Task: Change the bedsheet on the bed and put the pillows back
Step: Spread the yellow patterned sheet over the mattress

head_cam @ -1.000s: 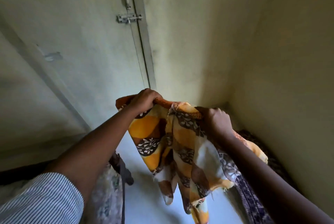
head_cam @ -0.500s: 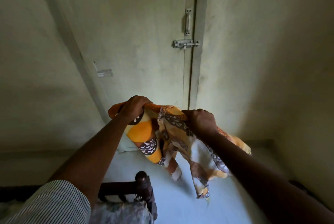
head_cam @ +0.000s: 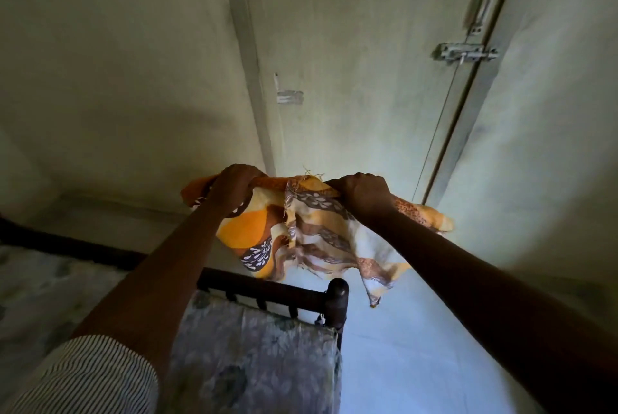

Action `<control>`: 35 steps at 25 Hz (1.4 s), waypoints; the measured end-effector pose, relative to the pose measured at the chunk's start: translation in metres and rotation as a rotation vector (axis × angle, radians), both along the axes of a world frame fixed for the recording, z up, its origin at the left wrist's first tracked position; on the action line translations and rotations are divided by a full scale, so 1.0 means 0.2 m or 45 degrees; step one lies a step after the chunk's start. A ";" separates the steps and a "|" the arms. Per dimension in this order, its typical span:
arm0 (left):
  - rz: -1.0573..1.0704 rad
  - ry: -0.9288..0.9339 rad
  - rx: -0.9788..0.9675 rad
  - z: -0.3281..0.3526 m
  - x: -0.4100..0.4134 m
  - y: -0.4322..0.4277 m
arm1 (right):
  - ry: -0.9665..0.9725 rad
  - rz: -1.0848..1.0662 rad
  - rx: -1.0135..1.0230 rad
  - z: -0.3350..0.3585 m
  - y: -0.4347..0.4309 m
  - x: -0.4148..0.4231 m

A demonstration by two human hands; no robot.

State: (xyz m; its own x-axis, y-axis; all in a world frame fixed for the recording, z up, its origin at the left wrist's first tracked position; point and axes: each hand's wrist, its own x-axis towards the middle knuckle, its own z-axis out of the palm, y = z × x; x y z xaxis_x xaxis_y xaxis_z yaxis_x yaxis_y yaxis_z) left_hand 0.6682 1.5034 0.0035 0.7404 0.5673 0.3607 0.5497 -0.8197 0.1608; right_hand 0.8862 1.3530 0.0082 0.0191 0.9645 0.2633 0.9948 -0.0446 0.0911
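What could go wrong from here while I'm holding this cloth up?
1. A low corner of the cloth hangs close to the bedpost; it might snag there as you spread it.
2. The top edge looks frayed between the left hand and right hand; pulling hard may tear it.
3. It is bunched, so it may land crooked on the mattress.

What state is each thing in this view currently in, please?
orange patterned cloth, bunched, held above the bed corner, lower end hanging free
left hand, gripping its top edge
right hand, gripping its top edge
door, closed
bolt latch, appears slid across
mattress, lying on the frame under grey floral fabric
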 end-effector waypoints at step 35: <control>0.215 0.287 -0.728 -0.96 -1.05 -1.44 | 0.885 -0.145 -0.708 -1.03 -1.12 -1.02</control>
